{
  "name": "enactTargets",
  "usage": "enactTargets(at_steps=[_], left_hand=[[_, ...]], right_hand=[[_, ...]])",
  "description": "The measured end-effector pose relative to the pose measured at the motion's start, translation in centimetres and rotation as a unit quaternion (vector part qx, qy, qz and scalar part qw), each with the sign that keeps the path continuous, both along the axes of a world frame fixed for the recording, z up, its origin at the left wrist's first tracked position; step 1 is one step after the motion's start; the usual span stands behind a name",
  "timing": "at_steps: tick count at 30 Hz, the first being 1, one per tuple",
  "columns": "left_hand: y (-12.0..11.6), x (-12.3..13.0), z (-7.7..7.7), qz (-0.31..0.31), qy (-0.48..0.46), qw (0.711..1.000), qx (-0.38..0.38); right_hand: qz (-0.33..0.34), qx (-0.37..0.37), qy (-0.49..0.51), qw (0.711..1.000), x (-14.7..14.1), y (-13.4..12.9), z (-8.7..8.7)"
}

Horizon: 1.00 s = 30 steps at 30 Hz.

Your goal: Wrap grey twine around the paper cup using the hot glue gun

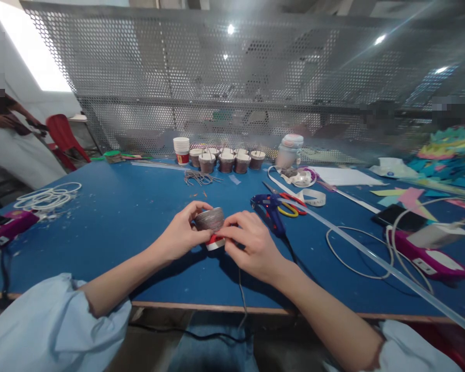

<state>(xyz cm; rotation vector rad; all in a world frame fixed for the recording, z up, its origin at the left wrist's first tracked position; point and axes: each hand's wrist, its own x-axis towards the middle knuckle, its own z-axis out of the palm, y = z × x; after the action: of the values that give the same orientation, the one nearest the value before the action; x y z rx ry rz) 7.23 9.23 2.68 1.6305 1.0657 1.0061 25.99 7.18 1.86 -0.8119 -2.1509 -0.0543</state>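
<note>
A small paper cup point(216, 243) lies tilted between my hands above the blue table, its base toward me. Grey cord point(210, 219) is wound round much of its wall, leaving a red and white band bare. My left hand point(186, 227) is closed round the cup from the left. Fingers of my right hand point(250, 243) are pinched at the edge of the winding, on the grey cord. A loose length of this cord point(242, 292) hangs from below my right hand over the table's front edge.
Behind stand stacked paper cups point(181, 150) and several wrapped cups point(227, 161). Cut cords point(201, 178) lie before them. To the right are a blue glue gun point(270, 209) with a long clear stick, scissors point(290, 206), a tape measure point(313, 197) and a purple power strip point(430, 256).
</note>
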Motion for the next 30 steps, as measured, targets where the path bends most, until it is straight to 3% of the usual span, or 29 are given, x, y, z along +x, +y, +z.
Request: enactTargets(at_steps=[8,12,16,21,26,30], left_hand=[[0.05,-0.02,0.01,-0.001,0.001,1.0,0.003],[-0.1,-0.01,0.26,0.005,0.015,1.0,0.025],[-0.17,0.0,0.39,-0.003,0.023,0.999,0.037],[-0.08,-0.01,0.31,0.005,0.031,0.999,0.036],[0.05,-0.21,0.3,0.004,0.039,0.998,0.047],[0.27,-0.62,0.03,0.014,0.066,0.993,0.1]], right_hand=[[-0.057,0.026,-0.035,0.997,0.13,0.2,-0.26],[-0.046,0.015,0.006,0.999,0.21,0.18,-0.04],[-0.023,0.031,-0.036,0.999,0.03,0.08,-0.12],[-0.055,0.044,-0.055,0.996,0.0,0.17,-0.35],[-0.048,-0.022,0.052,0.997,0.18,0.26,-0.11],[-0.022,-0.139,0.157,0.977,0.27,0.15,0.57]])
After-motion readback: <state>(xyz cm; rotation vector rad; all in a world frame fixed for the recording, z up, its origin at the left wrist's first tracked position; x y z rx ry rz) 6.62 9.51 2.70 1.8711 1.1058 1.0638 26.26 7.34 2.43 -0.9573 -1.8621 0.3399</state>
